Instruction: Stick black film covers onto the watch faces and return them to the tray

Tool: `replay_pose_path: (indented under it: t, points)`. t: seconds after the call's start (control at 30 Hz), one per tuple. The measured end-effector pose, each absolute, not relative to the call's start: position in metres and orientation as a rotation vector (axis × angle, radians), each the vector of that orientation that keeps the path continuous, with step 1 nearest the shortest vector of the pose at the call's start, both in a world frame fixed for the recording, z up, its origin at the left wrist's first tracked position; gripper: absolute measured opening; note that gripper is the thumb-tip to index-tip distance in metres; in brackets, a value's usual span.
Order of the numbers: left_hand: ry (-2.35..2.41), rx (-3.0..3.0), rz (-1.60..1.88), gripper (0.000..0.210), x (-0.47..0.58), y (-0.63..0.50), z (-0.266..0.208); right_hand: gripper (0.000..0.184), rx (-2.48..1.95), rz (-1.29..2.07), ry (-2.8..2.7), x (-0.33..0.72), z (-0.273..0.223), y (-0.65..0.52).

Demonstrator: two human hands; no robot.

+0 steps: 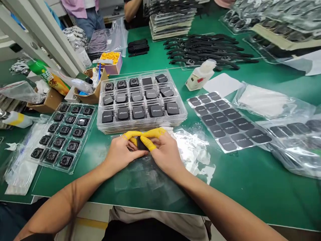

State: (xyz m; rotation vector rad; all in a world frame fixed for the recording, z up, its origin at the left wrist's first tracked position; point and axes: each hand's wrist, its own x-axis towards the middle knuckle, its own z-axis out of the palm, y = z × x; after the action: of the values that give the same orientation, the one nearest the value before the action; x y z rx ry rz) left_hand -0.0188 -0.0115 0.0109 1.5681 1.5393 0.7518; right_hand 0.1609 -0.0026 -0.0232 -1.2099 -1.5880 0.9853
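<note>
Between both hands, low over the green table, I hold a black square watch body (141, 143). My left hand (122, 149) grips its left side, with a yellow finger cot on the index finger. My right hand (164, 147) pinches it from the right, yellow cots covering its thumb and index finger. Just beyond stands a stack of clear trays (140, 125), the top one filled with dark square pieces, several carrying printed labels. To the left lies a clear tray of watch bodies (59, 142). A sheet of dark square stickers (228, 122) lies to the right.
Peeled clear film scraps (198, 150) litter the table beside my right hand. A white dispenser bottle (200, 75) stands behind the trays. Black watch straps (205, 50) lie farther back, near stacked trays (173, 23). Small boxes (110, 63) sit back left. Other people stand across the table.
</note>
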Motion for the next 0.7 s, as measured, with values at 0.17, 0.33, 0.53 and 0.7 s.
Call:
replay_pose_path:
  t: [0.17,0.33,0.53,0.7]
  points:
    - [1.494,1.507,0.817,0.053,-0.018,-0.016,0.002,0.009,-1.283,0.855,-1.577,0.149,-0.020,-0.013]
    - [1.375,1.378,0.833,0.056,-0.019,-0.014,-0.002,0.011,-1.178,0.870,-1.653,0.176,0.000,-0.016]
    - [1.333,1.288,0.877,0.054,-0.023,-0.010,0.000,0.031,-1.649,0.384,-1.809,0.247,-0.009,-0.010]
    - [1.317,1.282,0.853,0.049,-0.022,-0.012,0.000,0.023,-1.515,0.004,-2.047,0.237,-0.022,0.006]
